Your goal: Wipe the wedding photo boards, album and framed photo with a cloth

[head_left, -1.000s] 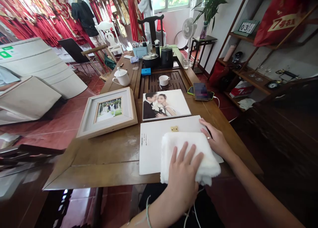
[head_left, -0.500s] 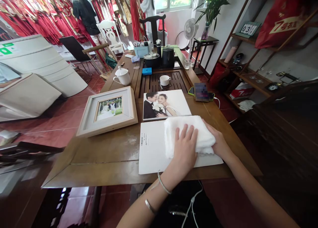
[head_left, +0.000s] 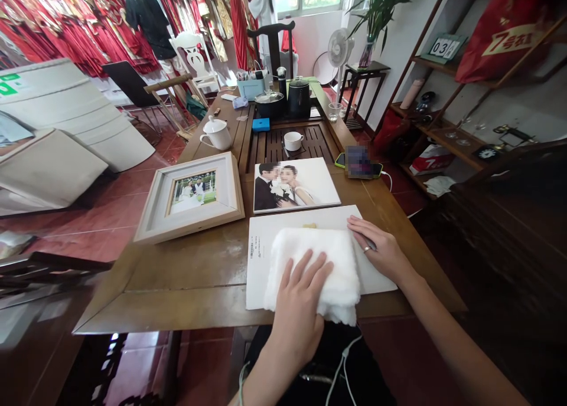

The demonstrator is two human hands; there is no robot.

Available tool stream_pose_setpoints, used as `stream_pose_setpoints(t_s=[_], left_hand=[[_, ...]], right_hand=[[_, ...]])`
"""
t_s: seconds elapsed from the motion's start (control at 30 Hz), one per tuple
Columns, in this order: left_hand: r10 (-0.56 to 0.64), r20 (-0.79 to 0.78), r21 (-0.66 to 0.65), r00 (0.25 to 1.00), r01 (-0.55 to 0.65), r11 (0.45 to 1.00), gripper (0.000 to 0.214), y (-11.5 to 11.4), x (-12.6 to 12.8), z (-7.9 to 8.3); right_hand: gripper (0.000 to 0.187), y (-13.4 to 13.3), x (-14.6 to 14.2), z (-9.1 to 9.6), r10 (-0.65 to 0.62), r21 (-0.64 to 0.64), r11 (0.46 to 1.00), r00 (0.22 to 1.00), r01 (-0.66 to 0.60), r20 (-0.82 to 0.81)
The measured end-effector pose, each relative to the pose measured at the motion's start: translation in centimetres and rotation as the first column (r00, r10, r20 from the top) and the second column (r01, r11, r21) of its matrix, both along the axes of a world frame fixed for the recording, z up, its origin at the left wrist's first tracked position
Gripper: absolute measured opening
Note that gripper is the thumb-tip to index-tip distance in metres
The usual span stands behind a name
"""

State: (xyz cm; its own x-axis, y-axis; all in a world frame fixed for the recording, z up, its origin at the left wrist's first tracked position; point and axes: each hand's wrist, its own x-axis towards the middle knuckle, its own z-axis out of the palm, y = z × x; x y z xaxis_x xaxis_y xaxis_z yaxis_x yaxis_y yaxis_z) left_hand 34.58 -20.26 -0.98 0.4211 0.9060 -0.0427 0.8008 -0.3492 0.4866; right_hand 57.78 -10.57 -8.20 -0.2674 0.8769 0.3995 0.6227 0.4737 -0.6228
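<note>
A folded white fluffy cloth (head_left: 341, 252) lies over a white panel (head_left: 376, 276) with small print and a barcode at its left. My left hand (head_left: 301, 288) presses on the cloth from above, fingers spread and laid flat. At the panel's right side, my right hand (head_left: 381, 249) rests with fingers bent and close together. A ring and a small dark thing show at those fingers; its kind is unclear. Beyond the cloth, a small yellowish patch (head_left: 309, 225) shows on the panel. Just behind lies a wedding photo panel (head_left: 305, 187), face up.
A framed photo (head_left: 153, 208) lies at the left. Further back are a lidded mug (head_left: 217, 136), a white cup (head_left: 293, 140), a blue box (head_left: 261, 124), a phone (head_left: 361, 161) on its cable and a black pot (head_left: 299, 99). Shelves (head_left: 469, 152) stand at right.
The cloth and my left hand have moved left and toward me, partly past the panel's near edge. My right hand has come off the cloth onto the panel. The yellowish patch is now uncovered.
</note>
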Motion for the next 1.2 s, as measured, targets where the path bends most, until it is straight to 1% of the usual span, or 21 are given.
stream_pose_setpoints(t_s=[0.1,0.2,0.27,0.37,0.47,0.53,0.67,0.77,0.9,1.2], left_hand=[[0.078,-0.019,0.004,0.997,-0.078,0.997,0.099,-0.8,-1.0,0.0],[0.164,-0.034,0.034,0.986,-0.163,0.986,0.101,-1.2,-2.2,-0.4],[0.219,-0.033,0.061,0.975,-0.216,0.974,0.099,-1.0,-3.1,-0.7],[0.260,-0.034,0.086,0.965,-0.257,0.963,0.094,0.3,-4.4,-0.8],[0.248,-0.046,0.095,0.968,-0.243,0.965,0.089,2.4,-5.3,-0.8],[0.227,-0.046,0.097,0.973,-0.222,0.970,0.087,3.9,-5.5,-0.8],[0.192,-0.032,0.107,0.981,-0.187,0.976,0.084,6.1,-4.5,-0.8],[0.181,-0.023,0.119,0.983,-0.177,0.977,0.085,6.5,-3.5,-1.1],[0.173,-0.010,0.125,0.985,-0.171,0.977,0.089,5.6,-3.0,-1.3],[0.137,-0.018,0.121,0.990,-0.134,0.984,0.099,0.7,-3.8,-1.9]], right_hand=[[0.031,0.0,0.0,0.0,-0.015,-0.013,1.000,1.000,0.015,-0.015],[0.031,0.0,0.0,0.0,-0.010,-0.021,1.000,1.000,0.010,-0.027],[0.031,-0.1,0.0,0.1,-0.011,-0.029,1.000,1.000,0.011,-0.027],[0.030,-0.1,0.0,0.1,-0.014,-0.040,0.999,1.000,0.013,-0.021],[0.030,-0.1,0.0,0.2,-0.016,-0.050,0.999,1.000,0.014,-0.024],[0.030,-0.1,0.0,0.2,-0.019,-0.055,0.998,0.999,0.018,-0.027],[0.029,-0.1,0.0,0.2,-0.027,-0.060,0.998,0.999,0.026,-0.025],[0.029,-0.1,0.0,0.1,-0.027,-0.061,0.998,0.999,0.026,-0.019],[0.029,-0.1,0.2,-0.1,-0.022,-0.053,0.998,1.000,0.021,-0.011],[0.028,-0.2,0.2,0.0,-0.024,-0.043,0.999,1.000,0.024,0.006]])
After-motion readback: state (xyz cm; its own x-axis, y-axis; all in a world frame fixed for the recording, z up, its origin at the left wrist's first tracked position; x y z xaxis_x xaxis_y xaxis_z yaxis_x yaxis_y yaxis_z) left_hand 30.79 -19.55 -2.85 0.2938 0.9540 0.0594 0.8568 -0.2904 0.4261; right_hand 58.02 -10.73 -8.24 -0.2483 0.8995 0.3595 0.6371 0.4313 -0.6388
